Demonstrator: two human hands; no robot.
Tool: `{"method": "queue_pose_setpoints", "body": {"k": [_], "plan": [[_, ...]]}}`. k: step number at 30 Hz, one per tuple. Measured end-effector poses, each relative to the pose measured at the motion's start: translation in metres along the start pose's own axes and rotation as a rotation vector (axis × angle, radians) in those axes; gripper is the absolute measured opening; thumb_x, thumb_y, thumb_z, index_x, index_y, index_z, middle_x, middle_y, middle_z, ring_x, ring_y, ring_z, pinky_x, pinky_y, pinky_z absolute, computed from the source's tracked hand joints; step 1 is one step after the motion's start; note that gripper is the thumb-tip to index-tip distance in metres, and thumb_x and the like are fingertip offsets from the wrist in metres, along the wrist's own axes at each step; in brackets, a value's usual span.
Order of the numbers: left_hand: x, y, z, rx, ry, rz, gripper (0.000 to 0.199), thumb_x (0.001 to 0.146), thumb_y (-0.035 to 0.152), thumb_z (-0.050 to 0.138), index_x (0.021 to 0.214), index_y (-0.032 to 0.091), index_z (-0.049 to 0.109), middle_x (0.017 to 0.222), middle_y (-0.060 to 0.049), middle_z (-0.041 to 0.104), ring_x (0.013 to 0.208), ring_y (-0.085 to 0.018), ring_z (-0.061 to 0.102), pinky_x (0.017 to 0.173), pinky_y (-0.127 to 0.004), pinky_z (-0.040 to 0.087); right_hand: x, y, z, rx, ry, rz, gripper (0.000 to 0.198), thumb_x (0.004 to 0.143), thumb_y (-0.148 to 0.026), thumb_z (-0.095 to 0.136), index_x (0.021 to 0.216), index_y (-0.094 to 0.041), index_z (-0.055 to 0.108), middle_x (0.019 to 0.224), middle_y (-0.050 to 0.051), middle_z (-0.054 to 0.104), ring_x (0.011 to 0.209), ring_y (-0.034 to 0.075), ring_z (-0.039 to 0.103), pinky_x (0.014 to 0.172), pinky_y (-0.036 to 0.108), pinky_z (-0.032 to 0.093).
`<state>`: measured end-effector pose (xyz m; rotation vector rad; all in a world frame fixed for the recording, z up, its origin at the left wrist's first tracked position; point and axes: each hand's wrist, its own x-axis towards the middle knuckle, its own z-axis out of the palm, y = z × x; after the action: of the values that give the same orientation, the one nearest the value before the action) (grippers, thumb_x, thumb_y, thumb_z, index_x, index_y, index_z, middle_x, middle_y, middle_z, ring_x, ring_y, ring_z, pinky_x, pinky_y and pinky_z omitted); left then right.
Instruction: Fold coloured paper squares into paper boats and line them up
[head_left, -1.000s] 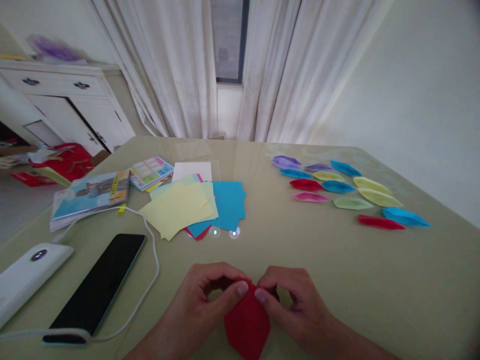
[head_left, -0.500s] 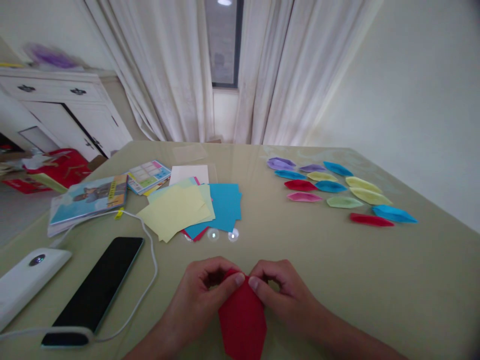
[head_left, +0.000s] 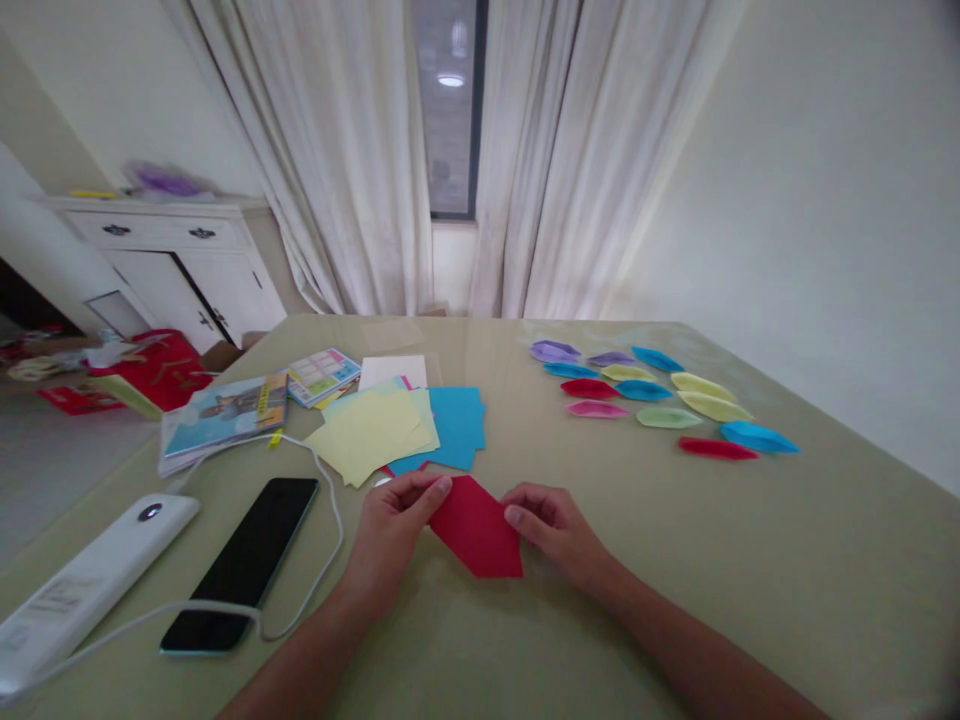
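A folded sheet of red paper [head_left: 480,530] is held up above the table between my two hands, its pointed outline tilted toward the lower right. My left hand [head_left: 394,525] pinches its upper left edge, thumb in front and fingers behind. At the upper right edge, my right hand [head_left: 551,525] grips it between thumb and curled fingers. Beyond my left hand lies a fanned stack of yellow paper sheets [head_left: 375,430], with blue paper sheets [head_left: 459,425] partly under it.
Several folded paper boats lie at the back right, among them a red boat [head_left: 718,449] and a blue boat [head_left: 759,437]. On the left are a black phone [head_left: 244,560], a white power bank [head_left: 94,575], a white cable [head_left: 330,570] and a book [head_left: 225,415].
Both hands have lifted the red paper away from me and turned it, so its lower end now points right. My grip has moved apart from the top tip to the two side edges.
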<state>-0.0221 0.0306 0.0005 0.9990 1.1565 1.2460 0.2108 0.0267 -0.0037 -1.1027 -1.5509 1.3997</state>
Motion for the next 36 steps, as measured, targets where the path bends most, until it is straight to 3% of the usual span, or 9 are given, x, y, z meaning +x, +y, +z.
{"method": "queue_pose_setpoints", "body": {"k": [6,10,12,16,21,25,31,36], "plan": [[0.004,0.001,0.001,0.011,0.024,0.085,0.045,0.071,0.057,0.092,0.088,0.015,0.085,0.086,-0.010,0.085,0.075,-0.024,0.078,0.069,-0.029,0.062,0.004,0.005,0.002,-0.023,0.028,-0.016,0.055,0.089,-0.069,0.073,0.078,-0.015,0.072,0.069,0.000,0.064,0.064,0.013,0.052,0.061,0.025,0.039],[-0.007,0.011,0.006,0.051,-0.006,0.177,0.040,0.072,0.053,0.090,0.087,0.017,0.084,0.086,-0.009,0.085,0.078,-0.025,0.079,0.072,-0.031,0.061,0.004,0.002,0.005,0.035,0.007,0.019,0.061,0.074,-0.074,0.082,0.082,-0.015,0.073,0.073,0.001,0.069,0.065,0.015,0.058,0.063,0.026,0.045],[-0.016,0.017,0.008,0.074,-0.039,0.203,0.034,0.075,0.049,0.089,0.088,0.018,0.085,0.081,-0.008,0.085,0.074,-0.025,0.078,0.069,-0.031,0.061,-0.002,0.000,0.008,0.055,-0.023,0.050,0.059,0.069,-0.070,0.088,0.075,-0.014,0.073,0.066,0.000,0.067,0.058,0.014,0.056,0.057,0.025,0.042],[-0.030,0.028,0.009,0.077,-0.091,0.214,0.031,0.078,0.048,0.088,0.085,0.018,0.083,0.078,-0.007,0.084,0.070,-0.023,0.076,0.064,-0.028,0.058,-0.028,-0.002,0.020,0.104,-0.006,0.062,0.054,0.074,-0.065,0.087,0.072,-0.013,0.073,0.062,-0.001,0.064,0.055,0.012,0.051,0.055,0.024,0.037],[-0.049,0.031,0.008,0.035,-0.175,0.151,0.040,0.082,0.055,0.086,0.088,0.016,0.080,0.078,-0.007,0.083,0.069,-0.022,0.076,0.063,-0.026,0.058,-0.064,-0.007,0.039,0.180,-0.001,0.079,0.059,0.072,-0.071,0.085,0.084,-0.014,0.078,0.072,0.003,0.072,0.059,0.014,0.058,0.060,0.025,0.042],[-0.066,0.026,0.004,0.038,-0.207,0.099,0.042,0.080,0.057,0.087,0.087,0.016,0.080,0.078,-0.007,0.082,0.070,-0.021,0.076,0.063,-0.025,0.057,-0.083,-0.010,0.043,0.145,-0.045,0.107,0.060,0.079,-0.072,0.079,0.077,-0.012,0.078,0.065,0.004,0.070,0.052,0.013,0.054,0.054,0.025,0.038],[-0.098,-0.001,-0.011,0.074,-0.154,-0.058,0.056,0.070,0.071,0.088,0.084,0.017,0.079,0.070,-0.007,0.080,0.062,-0.021,0.073,0.061,-0.029,0.058,-0.099,-0.002,0.032,-0.004,0.205,0.077,0.062,0.082,-0.077,0.072,0.074,-0.016,0.069,0.058,-0.002,0.056,0.052,0.012,0.048,0.050,0.023,0.034],[-0.116,-0.017,-0.012,0.042,-0.182,-0.125,0.063,0.067,0.078,0.085,0.083,0.018,0.075,0.067,-0.004,0.076,0.060,-0.022,0.072,0.052,-0.027,0.053,-0.103,0.002,0.041,-0.071,0.198,0.148,0.068,0.079,-0.086,0.067,0.072,-0.019,0.062,0.057,-0.004,0.051,0.047,0.012,0.047,0.044,0.024,0.037]]}}
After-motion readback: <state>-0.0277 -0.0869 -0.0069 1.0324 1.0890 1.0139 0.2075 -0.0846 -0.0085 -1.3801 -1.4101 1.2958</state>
